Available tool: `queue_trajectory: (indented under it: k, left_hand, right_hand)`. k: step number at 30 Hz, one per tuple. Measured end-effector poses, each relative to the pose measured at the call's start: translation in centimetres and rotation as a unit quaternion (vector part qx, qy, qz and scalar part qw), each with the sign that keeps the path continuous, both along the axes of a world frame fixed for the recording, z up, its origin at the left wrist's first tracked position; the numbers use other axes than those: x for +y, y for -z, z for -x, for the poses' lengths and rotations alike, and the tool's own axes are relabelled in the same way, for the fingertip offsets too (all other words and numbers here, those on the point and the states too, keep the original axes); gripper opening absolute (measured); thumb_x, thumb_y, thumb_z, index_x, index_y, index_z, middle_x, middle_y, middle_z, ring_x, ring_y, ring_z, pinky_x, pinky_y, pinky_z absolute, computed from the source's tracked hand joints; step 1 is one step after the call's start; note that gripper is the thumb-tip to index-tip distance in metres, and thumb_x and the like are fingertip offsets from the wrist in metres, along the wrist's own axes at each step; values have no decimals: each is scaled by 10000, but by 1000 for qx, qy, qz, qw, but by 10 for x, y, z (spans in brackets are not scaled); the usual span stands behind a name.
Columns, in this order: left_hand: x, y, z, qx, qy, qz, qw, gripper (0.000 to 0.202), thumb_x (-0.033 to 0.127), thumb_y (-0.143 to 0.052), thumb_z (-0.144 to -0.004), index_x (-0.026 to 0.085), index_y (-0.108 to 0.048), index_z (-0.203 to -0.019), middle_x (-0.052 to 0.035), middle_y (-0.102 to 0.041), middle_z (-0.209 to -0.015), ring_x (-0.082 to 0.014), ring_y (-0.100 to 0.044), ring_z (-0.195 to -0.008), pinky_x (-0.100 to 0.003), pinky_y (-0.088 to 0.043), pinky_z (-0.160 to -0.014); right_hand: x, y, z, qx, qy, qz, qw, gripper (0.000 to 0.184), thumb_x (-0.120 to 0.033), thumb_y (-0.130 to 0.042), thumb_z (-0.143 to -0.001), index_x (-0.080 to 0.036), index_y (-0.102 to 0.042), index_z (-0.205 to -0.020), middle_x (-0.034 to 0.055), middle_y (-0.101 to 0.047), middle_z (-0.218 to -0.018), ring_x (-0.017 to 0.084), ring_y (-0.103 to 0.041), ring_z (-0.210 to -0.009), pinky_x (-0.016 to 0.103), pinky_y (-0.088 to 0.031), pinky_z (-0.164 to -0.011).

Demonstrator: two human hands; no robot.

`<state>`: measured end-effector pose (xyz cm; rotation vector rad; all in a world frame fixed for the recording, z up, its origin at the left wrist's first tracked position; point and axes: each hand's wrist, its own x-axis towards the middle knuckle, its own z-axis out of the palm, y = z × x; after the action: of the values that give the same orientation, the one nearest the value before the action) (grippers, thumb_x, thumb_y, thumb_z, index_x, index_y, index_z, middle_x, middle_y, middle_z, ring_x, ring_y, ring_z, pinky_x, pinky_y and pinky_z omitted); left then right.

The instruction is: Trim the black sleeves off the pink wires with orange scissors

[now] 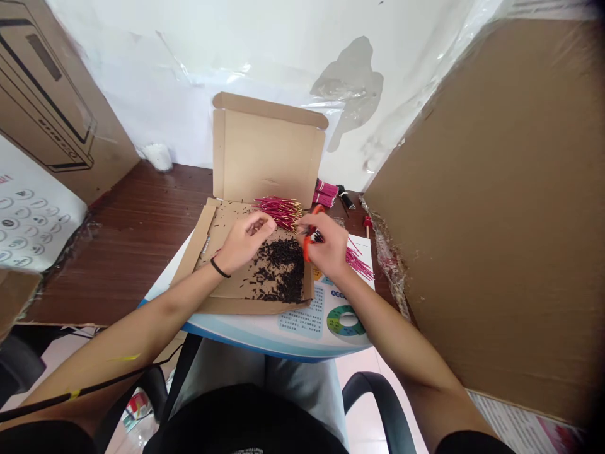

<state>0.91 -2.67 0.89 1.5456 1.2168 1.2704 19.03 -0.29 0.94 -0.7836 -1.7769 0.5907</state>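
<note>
An open flat cardboard box [236, 290] lies on a printed board in front of me, its lid standing up at the back. A heap of small dark bits [282, 268] covers the box's right half. My left hand [244, 239] hovers over the box with fingers pinched on a thin pink wire from the bundle of pink wires [280, 209] at the box's back right. My right hand [326, 246] grips an orange-handled tool [308, 243], apparently scissors or cutters, close to the left hand's fingertips. More pink wires [358, 261] lie to the right of my right hand.
A large cardboard sheet [496, 208] stands close on the right. Another printed carton [42, 101] leans at the left. Further pink bundles [325, 192] and a black tool [346, 199] lie behind the box. The brown wooden tabletop [127, 233] extends left. A chair armrest [378, 403] is below.
</note>
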Motion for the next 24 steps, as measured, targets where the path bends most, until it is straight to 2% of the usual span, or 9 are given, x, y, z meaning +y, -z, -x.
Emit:
queue_trajectory:
  k: [3,8,11,13,15,17,19,22,24]
  left_hand:
    - [-2,3,-1,-2,95,69,993,241,372,-606,-830,168,-589,-702,16,-521,-616,-102,-448,-582,-240,-357,-558]
    - [0,10,-2,-57,130,171,975,219,366,-685,-756,161,-610,-774,60,-420,-561,-60,-328,-468,-221,-232,-460]
    - [1,11,-4,-123,138,211,960,215,332,-721,-709,158,-596,-733,70,-385,-538,-39,-281,-433,-210,-170,-438]
    - [0,10,-5,-148,138,211,956,212,301,-727,-684,158,-572,-658,70,-378,-516,-29,-256,-414,-211,-145,-428]
    - [-3,8,-6,-128,154,198,960,207,279,-710,-695,156,-568,-610,61,-392,-490,-29,-268,-404,-212,-148,-423]
    - [-6,7,-4,-81,194,188,959,190,263,-687,-724,149,-595,-604,44,-425,-477,-39,-316,-412,-207,-181,-426]
    - [-6,6,-1,-72,222,188,954,187,243,-676,-724,146,-598,-585,34,-446,-474,-42,-339,-417,-198,-198,-426]
    - [0,2,5,-179,180,180,950,193,206,-659,-680,151,-545,-534,56,-394,-442,-28,-289,-388,-179,-187,-401]
    - [6,-3,11,-252,112,159,948,200,171,-638,-682,147,-523,-521,60,-379,-437,-22,-283,-380,-157,-208,-380]
  right_hand:
    - [-1,7,2,-111,-45,-87,989,251,-104,-507,-783,-256,-683,-878,25,-577,-744,179,-527,-725,343,-440,-704]
    - [-4,9,6,-130,-55,-48,989,201,-152,-543,-810,-245,-693,-907,47,-608,-779,188,-540,-745,345,-458,-710]
    - [-9,6,10,-110,-48,-26,992,181,-158,-553,-804,-229,-683,-907,59,-638,-832,188,-558,-767,339,-462,-714]
    - [-10,4,12,-96,-29,-15,995,179,-156,-559,-790,-225,-676,-906,54,-643,-836,187,-555,-763,343,-461,-724]
    - [-5,3,10,-73,4,14,997,195,-139,-563,-766,-231,-665,-904,38,-641,-838,178,-540,-749,346,-460,-744]
    - [6,2,2,-35,54,53,997,232,-107,-556,-737,-238,-650,-904,18,-633,-846,164,-522,-740,343,-458,-765]
    - [20,0,-9,10,135,69,988,236,-107,-554,-739,-240,-640,-914,-6,-601,-790,152,-502,-714,332,-450,-756]
    - [33,-1,-21,12,191,58,980,243,-110,-568,-743,-235,-655,-931,-32,-555,-704,144,-484,-673,317,-437,-733]
    - [32,0,-20,-23,149,41,988,280,-92,-562,-745,-228,-672,-963,-20,-601,-758,140,-502,-674,306,-436,-713]
